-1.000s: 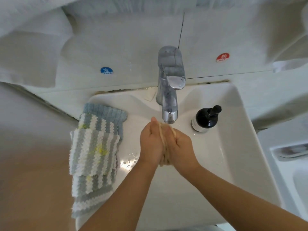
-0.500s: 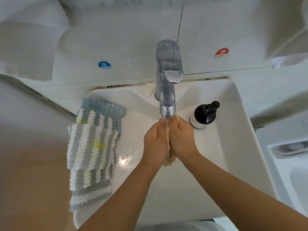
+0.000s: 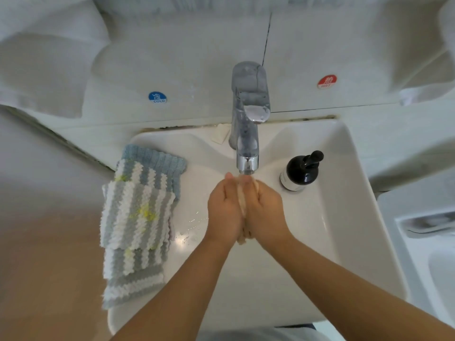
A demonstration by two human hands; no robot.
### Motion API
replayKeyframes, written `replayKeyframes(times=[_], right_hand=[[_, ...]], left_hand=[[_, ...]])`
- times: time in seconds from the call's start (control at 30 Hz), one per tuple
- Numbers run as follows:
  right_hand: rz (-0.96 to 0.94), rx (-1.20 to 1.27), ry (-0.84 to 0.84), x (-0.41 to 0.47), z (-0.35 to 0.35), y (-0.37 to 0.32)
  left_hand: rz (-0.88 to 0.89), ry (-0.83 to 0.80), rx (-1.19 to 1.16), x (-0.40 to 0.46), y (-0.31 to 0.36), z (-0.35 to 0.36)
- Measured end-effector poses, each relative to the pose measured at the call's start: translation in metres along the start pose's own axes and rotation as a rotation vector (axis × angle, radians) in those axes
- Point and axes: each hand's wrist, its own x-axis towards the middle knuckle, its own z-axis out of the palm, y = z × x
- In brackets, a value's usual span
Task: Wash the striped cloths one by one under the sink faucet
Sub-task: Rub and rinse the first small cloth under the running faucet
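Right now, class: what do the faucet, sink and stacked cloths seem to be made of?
Faucet: probably chromed metal, with a mirror-like shine. Sink: likely glazed ceramic, glossy white with wet highlights. Cloths: soft fleecy or knitted yarn, with ribbed fuzzy stripes.

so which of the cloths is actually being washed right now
The pale cloth squeezed between the left hand and right hand under the faucet; the striped cloths lie stacked on the sink's left rim.

Setting: household bathroom. Evidence: white ceramic sink [image 3: 349, 217]; chrome faucet [image 3: 248, 134] just beyond the left hand [image 3: 225, 212]; blue COLD sticker [image 3: 157, 97] and red HOT sticker [image 3: 327, 81] on wall tile; black pump bottle [image 3: 300, 172] right of the right hand [image 3: 267, 215].
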Motion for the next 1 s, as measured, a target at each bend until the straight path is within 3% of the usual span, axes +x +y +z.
replayKeyframes(times=[0.1,0.23,0.37,0.53,0.7,0.83,0.9,1.0], right_hand=[[0.027,0.007,0.059,0.017,-0.003,0.002],[-0.014,0.034,-0.109,-0.01,0.002,-0.001],[0.041,-0.012,0.038,0.018,-0.001,0.001],[-0.012,0.031,-0.115,-0.014,0.006,-0.003],[0.014,-0.062,0.057,0.02,0.003,-0.002],[-0.017,-0.001,-0.107,-0.014,0.006,-0.003],[-0.039,-0.013,-0.114,-0.02,0.006,-0.002],[0.056,-0.041,0.044,0.008,0.001,0.001]], left_hand=[[-0.019,-0.043,0.028,-0.007,0.001,0.003],[-0.015,0.051,-0.056,0.006,0.003,-0.006],[-0.007,-0.033,0.057,-0.012,0.001,0.0],[0.018,0.083,-0.041,0.005,0.002,-0.011],[-0.01,-0.027,0.031,-0.008,0.002,-0.002],[0.019,0.069,-0.045,0.008,0.004,-0.011],[-0.015,0.006,-0.076,0.009,0.0,-0.013],[-0.11,-0.153,-0.05,-0.001,0.001,-0.011]])
